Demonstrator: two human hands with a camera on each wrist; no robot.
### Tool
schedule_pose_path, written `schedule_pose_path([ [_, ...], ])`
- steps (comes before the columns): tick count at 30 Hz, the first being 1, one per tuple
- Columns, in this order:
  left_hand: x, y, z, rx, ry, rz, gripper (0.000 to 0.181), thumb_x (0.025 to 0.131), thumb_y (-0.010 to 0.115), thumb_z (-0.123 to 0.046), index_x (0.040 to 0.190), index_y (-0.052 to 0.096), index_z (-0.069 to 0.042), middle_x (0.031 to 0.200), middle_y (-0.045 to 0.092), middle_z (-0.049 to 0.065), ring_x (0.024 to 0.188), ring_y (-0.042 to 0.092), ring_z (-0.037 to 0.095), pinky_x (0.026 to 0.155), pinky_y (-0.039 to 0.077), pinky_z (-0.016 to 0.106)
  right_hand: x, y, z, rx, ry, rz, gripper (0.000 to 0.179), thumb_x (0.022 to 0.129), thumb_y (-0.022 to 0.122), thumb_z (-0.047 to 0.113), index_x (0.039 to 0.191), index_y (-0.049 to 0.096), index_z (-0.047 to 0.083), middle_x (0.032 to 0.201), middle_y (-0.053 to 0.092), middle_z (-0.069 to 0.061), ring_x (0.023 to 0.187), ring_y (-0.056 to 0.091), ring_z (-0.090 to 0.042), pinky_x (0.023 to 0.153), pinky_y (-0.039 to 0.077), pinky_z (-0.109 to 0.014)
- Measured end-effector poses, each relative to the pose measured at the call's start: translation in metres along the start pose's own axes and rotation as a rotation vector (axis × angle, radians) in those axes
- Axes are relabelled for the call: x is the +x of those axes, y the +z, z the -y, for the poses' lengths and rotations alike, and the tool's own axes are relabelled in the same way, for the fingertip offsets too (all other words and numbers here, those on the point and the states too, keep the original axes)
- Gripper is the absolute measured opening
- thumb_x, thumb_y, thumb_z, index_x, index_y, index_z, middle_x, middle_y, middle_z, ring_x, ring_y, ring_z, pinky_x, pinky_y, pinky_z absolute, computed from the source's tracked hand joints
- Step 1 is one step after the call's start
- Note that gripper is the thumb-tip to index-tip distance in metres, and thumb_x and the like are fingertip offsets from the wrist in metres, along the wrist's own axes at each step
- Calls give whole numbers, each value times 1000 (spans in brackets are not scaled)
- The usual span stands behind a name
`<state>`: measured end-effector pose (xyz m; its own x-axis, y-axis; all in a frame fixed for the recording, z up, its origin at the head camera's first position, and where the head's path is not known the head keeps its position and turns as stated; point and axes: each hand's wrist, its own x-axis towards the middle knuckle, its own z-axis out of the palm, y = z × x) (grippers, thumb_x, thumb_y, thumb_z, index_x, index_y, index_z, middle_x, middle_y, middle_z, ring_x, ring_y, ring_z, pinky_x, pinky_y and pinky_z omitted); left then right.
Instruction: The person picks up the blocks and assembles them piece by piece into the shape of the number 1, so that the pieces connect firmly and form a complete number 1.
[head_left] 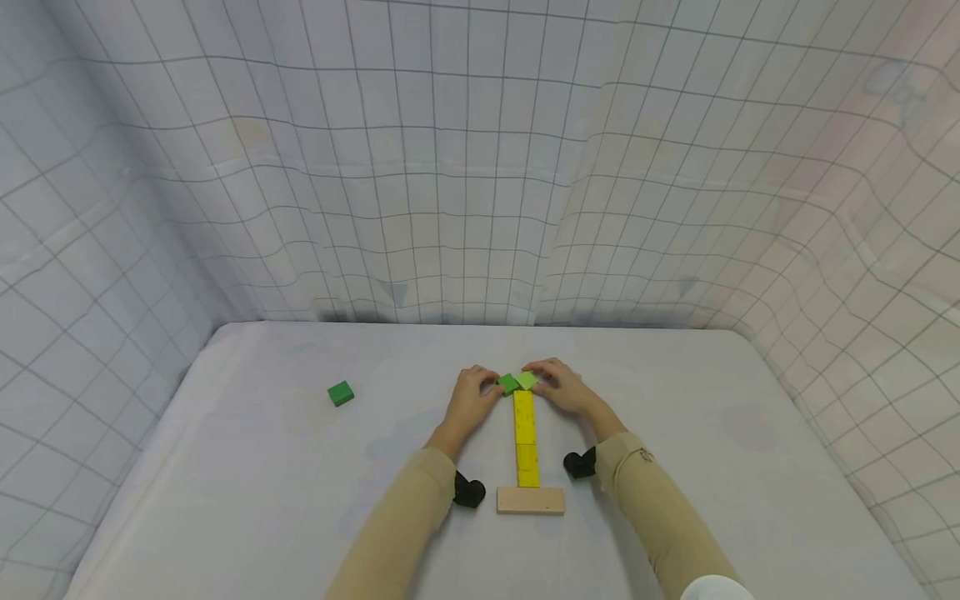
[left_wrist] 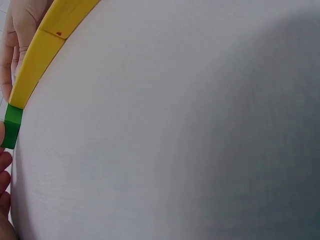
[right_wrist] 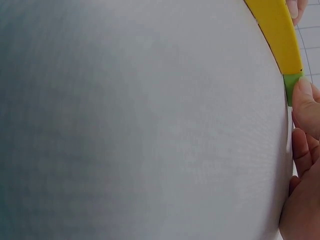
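In the head view, my left hand (head_left: 472, 402) pinches a dark green block (head_left: 507, 384) between thumb and fingers. The left wrist view shows the thumb against the same green block (left_wrist: 13, 125). My right hand (head_left: 562, 390) pinches a light green block (head_left: 527, 380) from the other side; its thumb presses on that light green block (right_wrist: 291, 90) in the right wrist view. The two green blocks sit turned at an angle, side by side, at the far end of a strip of yellow blocks (head_left: 526, 437). At the strip's near end lies a plain wooden block (head_left: 530, 501), placed crosswise.
Another dark green block (head_left: 341, 393) lies alone to the left on the white-covered table (head_left: 262, 483). Grid-patterned white cloth (head_left: 480, 167) hangs behind the table and on both sides. Black wrist mounts (head_left: 470, 492) show beside the sleeves.
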<state>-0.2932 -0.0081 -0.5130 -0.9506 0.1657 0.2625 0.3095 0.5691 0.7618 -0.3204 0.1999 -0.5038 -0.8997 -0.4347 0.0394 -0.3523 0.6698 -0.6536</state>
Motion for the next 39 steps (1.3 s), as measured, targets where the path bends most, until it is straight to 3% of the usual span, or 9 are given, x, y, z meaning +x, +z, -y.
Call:
schedule_pose_path([
  [11,-1,0,-2,-2,-16,13,22,85,65,-18,101,66,-2,98,61,9,98,50,25,88,41,38,0,0,0,-9,2,0,32,90,58,18,122,56,17,120,50,-8,109,44,-25,90,30,-52],
  [39,-1,1,-1,5,23,-13,22,84,66,-17,99,66,0,96,62,11,95,51,27,86,42,39,-1,0,0,15,10,1,32,89,59,17,121,56,16,118,50,-8,107,43,-25,92,27,-53],
])
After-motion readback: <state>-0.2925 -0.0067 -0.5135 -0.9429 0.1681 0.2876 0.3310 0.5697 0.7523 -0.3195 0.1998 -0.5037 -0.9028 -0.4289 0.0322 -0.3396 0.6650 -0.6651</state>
